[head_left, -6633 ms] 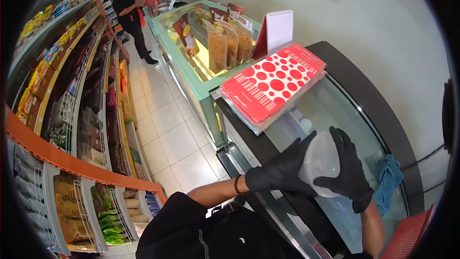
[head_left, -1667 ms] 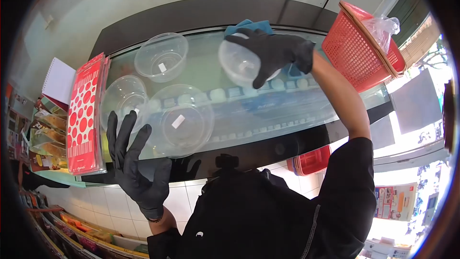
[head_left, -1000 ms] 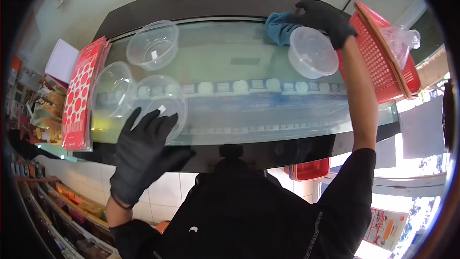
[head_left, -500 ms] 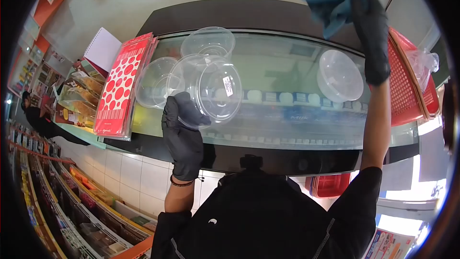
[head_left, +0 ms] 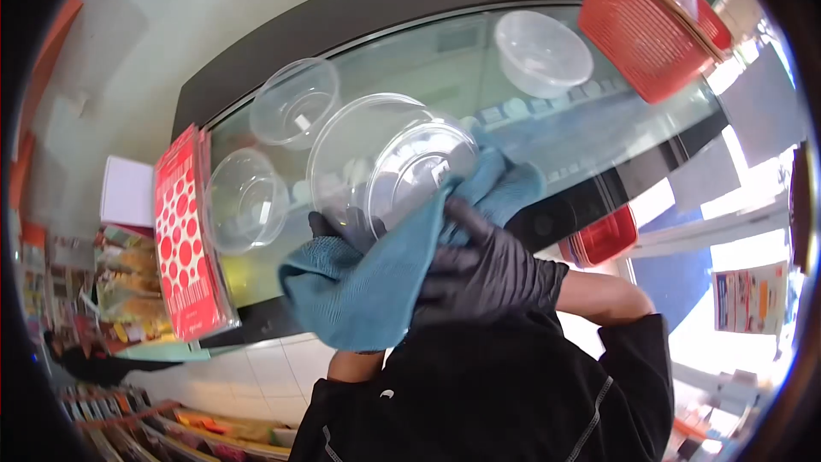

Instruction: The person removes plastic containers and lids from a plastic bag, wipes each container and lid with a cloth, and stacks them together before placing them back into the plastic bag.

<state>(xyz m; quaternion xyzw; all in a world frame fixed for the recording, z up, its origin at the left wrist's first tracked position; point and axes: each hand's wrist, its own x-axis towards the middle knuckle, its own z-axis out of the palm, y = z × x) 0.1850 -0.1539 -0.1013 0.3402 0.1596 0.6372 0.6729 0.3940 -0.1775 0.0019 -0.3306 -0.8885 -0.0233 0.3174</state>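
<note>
A large clear plastic bowl is tilted over the glass counter, its round base with a small white label facing me. My left hand, black-gloved, grips the bowl's near side; the cloth covers most of it. My right hand, also gloved in black, clutches a blue-green cloth against the bowl's near right side. The cloth drapes down over my left wrist. Two more clear bowls, one upper and one lower, rest on the glass to the left. A whitish bowl sits farther right.
Red polka-dot packs stand on the counter's left end beside a white pad. A red plastic basket occupies the right end. Another red basket is below the counter's front edge. A person in black is at far left.
My right hand has brought the cloth down from the upper right onto the bowl in my left hand. The view has turned, so the counter now slants up to the right.
</note>
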